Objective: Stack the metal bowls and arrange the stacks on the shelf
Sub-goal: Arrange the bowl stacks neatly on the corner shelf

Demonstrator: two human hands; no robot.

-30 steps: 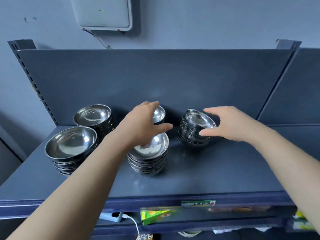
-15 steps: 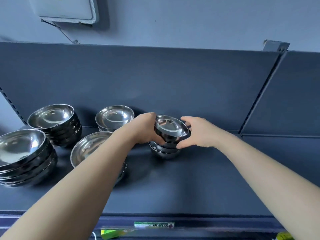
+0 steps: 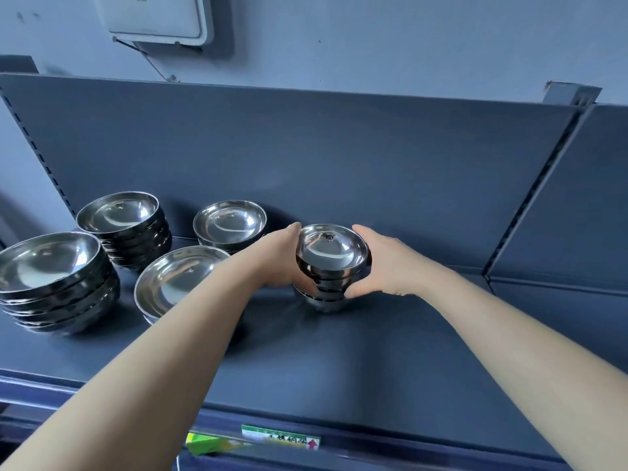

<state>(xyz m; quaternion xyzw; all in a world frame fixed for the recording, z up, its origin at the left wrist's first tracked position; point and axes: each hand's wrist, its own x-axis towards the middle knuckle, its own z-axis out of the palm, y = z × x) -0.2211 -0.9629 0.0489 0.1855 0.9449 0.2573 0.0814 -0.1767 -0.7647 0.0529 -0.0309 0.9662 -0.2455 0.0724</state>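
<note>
Dark blue shelf [image 3: 373, 351], frame centre: left hand [image 3: 277, 263] and right hand [image 3: 384, 263] clamp small bowl stack [image 3: 331, 266] from both sides, four other bowl stacks [image 3: 122, 222] at left.

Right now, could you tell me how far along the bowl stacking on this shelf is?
Four stacks already stand at the shelf's left: two tall stacks, a wide-bowl stack and a back stack. In hand: the left hand and right hand clasp the small-bowl stack. Left: setting it in line; the shelf's right side remains unfilled.
</note>
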